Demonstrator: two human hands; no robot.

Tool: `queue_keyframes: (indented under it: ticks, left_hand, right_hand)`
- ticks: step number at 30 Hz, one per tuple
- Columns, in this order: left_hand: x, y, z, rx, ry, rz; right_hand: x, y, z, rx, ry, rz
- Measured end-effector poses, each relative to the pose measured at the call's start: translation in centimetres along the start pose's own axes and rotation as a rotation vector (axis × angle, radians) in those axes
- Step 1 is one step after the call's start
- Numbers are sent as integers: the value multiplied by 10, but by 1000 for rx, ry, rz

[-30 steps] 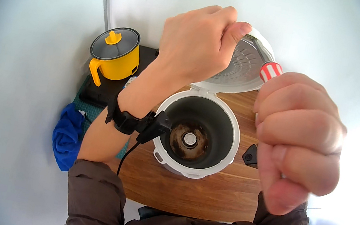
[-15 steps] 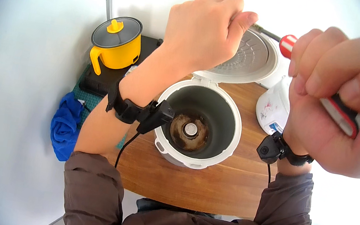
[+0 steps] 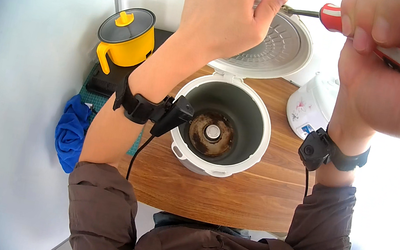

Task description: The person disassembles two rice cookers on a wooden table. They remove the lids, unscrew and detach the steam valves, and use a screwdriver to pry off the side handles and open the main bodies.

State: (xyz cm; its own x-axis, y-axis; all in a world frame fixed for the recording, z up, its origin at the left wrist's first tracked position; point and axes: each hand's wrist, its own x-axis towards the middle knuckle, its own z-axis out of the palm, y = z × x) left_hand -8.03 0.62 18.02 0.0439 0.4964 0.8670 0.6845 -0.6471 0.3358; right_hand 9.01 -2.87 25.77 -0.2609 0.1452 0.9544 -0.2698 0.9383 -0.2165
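Observation:
My right hand (image 3: 379, 65) is wrapped round the red, black and grey handle of a screwdriver (image 3: 332, 18), up at the far right. Its thin metal shaft points left and meets the fingertips of my left hand (image 3: 226, 15). Those fingers are closed in a pinch around a small brass-coloured bit at the shaft's end; the hand hides most of it. Both hands are held up above a white rice cooker (image 3: 262, 151) with no inner pot. Its lid (image 3: 297, 51) stands open behind, partly covered by my left hand. The cooker's heating plate (image 3: 198, 134) has brown stains.
The cooker stands on a wooden table (image 3: 230, 199). At the left are a yellow pot (image 3: 135, 50) with a dark lid, a black box, a green cutting mat (image 3: 135, 141) and a blue cloth (image 3: 72, 130). A smaller white flowered cooker (image 3: 309, 103) stands at the right.
My right hand has risen and turned, so the screwdriver lies nearly level and more of its handle shows. My left hand keeps its pinch at the shaft's end. The whole view has shifted slightly.

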Motion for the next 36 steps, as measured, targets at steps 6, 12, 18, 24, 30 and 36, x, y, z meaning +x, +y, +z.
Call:
queue_keyframes:
  ticks: [6,12,18,24,30,36]
  left_hand:
    - [1,-1,2,-36,-25,4]
    - [-41,-19,17,49,55,179]
    - [-21,-21,15,47,87,159]
    - [-11,-7,8,36,31,139]
    - [-9,-11,14,85,66,160]
    - [-6,0,13,-40,-1,-2]
  right_hand:
    - [8,-2,0,-56,70,-5]
    - [-3,-13,22,-125,122,-66]
    - [9,-1,20,-113,71,-19]
    - [15,-3,21,-146,-7,-35]
    - [12,-7,36,-272,-240,-212]
    - [-29,14,71,-397,-576,-398]
